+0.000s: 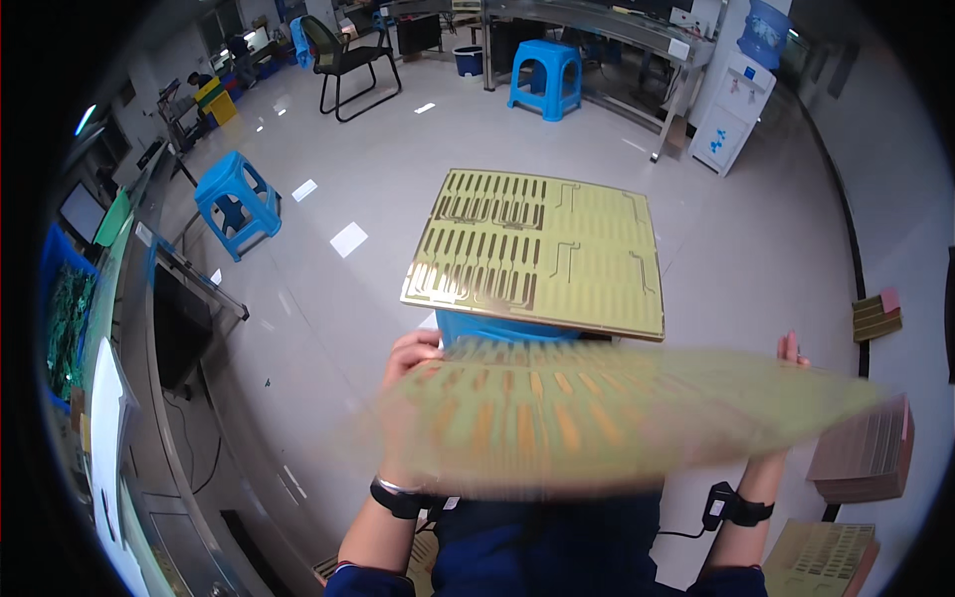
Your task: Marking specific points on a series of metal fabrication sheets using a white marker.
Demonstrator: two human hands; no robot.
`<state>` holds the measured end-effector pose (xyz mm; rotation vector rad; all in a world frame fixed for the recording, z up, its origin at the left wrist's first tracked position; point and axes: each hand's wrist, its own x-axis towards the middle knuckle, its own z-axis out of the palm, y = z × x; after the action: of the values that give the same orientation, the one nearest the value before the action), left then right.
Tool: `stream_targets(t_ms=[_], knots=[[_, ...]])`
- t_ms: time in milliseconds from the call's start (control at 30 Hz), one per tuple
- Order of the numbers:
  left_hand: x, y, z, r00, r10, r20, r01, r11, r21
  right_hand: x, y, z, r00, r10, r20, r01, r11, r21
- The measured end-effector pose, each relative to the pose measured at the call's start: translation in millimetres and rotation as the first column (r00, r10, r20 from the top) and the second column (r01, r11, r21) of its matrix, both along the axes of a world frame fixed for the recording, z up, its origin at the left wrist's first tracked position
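Observation:
A thin yellow-green circuit board panel (pixel 597 413), smeared by motion, is held tilted in front of my body. My left hand (pixel 410 356) grips its left side, with the fingers showing over the far edge. At the right end, my right hand (pixel 791 348) holds it too; only fingertips show and the panel hides the rest. Just beyond lies another circuit board panel (pixel 597 239), with rows of dark slots and thin traces, on top of a blue stool (pixel 502 326). Black straps with wires circle both my wrists.
Stacked panels (pixel 863 458) stand on the floor along the right wall, with another patterned panel (pixel 821 559) nearer. A workbench (pixel 149 398) runs down the left. Blue stools (pixel 237 204) (pixel 545 80), a black chair (pixel 353 62) and a water dispenser (pixel 734 109) are farther off.

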<state>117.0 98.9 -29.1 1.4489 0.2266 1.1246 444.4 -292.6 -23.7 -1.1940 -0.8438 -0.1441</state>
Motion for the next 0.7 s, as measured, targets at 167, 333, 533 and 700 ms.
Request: stream_targets(t_ms=[167,333,533,700], knots=[[3.6,-17.7,21.6,0.958,-0.254,-0.130,0.150,0.836,-0.528,-40.3,44.9,26.6,0.374,0.705,-0.602,-0.516,0.698,0.497],[-16.6,-13.0,1.8,0.895,-0.426,0.136,0.334,0.436,-0.835,-65.4,63.9,16.9,0.398,0.547,-0.736,-0.133,0.829,0.544],[-25.6,-17.1,-22.8,0.881,-0.456,0.124,0.318,0.377,-0.870,-29.1,48.4,-34.7,0.570,0.085,-0.817,-0.102,0.994,0.032],[-17.3,-7.4,-41.6,0.914,-0.405,0.024,0.231,0.469,-0.852,-21.8,-6.3,-70.5,0.519,0.259,-0.814,-0.150,0.966,0.211]])
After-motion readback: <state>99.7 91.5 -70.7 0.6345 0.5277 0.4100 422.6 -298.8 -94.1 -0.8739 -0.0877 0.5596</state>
